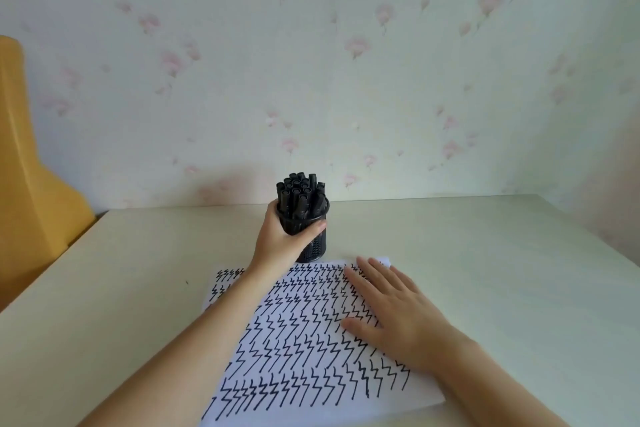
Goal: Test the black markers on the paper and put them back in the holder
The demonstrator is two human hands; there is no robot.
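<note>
The left hand (277, 236) is reaching across the far left part of the paper (311, 388) and grasping the holder (313, 248), a black mesh cup standing upright on the bench (485, 253) just beyond the paper's far edge. Its fingers are wrapping around the cup's left side while the thumb is crossing the near side just below the rim. The black markers (301, 196) are standing packed together in the holder, capped ends up. The right hand (391, 308) is lying flat on the right part of the paper, its fingers released and spread, palm down. The sheet is lying on the near middle of the bench, covered in rows of black zigzag strokes. A yellow chair back (31, 166) is showing at the far left, and floral wallpaper (346, 62) is rising behind the bench.
</note>
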